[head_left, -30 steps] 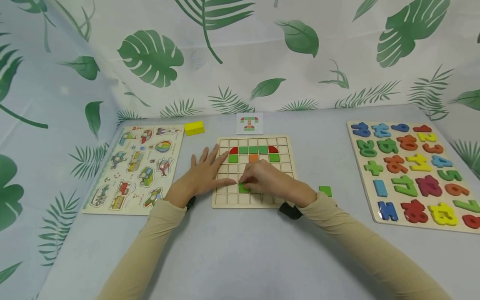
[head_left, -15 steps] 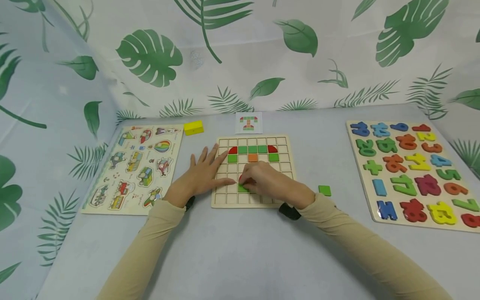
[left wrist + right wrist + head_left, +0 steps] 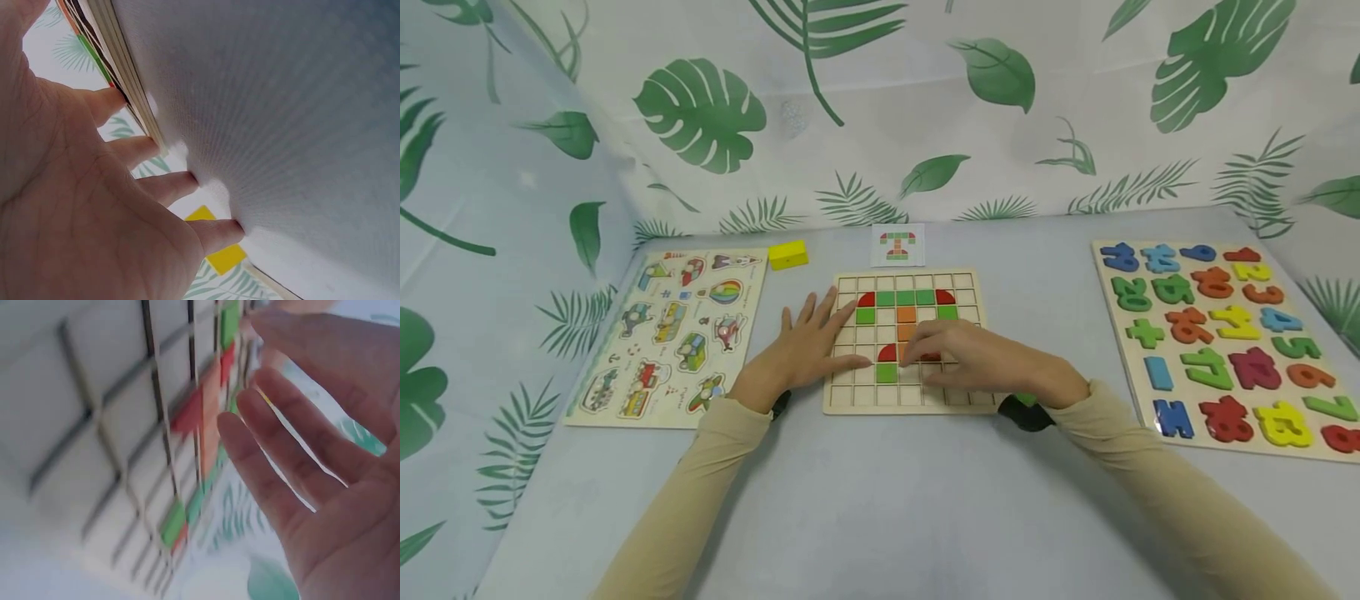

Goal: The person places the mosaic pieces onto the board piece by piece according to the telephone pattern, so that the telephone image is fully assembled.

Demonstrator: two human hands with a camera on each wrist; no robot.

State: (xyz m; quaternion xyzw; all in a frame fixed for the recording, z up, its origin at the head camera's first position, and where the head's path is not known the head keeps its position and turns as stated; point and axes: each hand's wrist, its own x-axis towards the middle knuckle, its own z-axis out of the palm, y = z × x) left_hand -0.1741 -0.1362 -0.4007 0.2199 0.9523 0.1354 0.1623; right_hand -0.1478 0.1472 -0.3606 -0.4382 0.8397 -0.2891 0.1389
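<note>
A wooden grid board (image 3: pixel 865 397) lies on the table with red, green and orange tiles set in it. My left hand (image 3: pixel 797 352) rests at its left side, fingers spread; in the left wrist view some fingertips meet the board edge (image 3: pixel 140 94). My right hand (image 3: pixel 981 358) hovers over the board's lower right, fingers loosely extended and holding nothing. Left of its fingertips are a red quarter-round tile (image 3: pixel 887 353) and, below that, a green square tile (image 3: pixel 887 373). Orange tiles (image 3: pixel 907 315) run down the middle column. Another red tile (image 3: pixel 931 357) shows partly beneath the right hand.
A pattern card (image 3: pixel 898 245) lies behind the board, and a yellow block (image 3: pixel 787 255) to its left. A picture puzzle (image 3: pixel 700 392) sits at left, a number puzzle (image 3: pixel 1138 392) at right. A loose green tile (image 3: pixel 1026 399) peeks out by the right wrist.
My right hand has let go of the red quarter-round tile and shifted right, its fingers loosening. That tile and the orange column now show. My left hand has stayed put.
</note>
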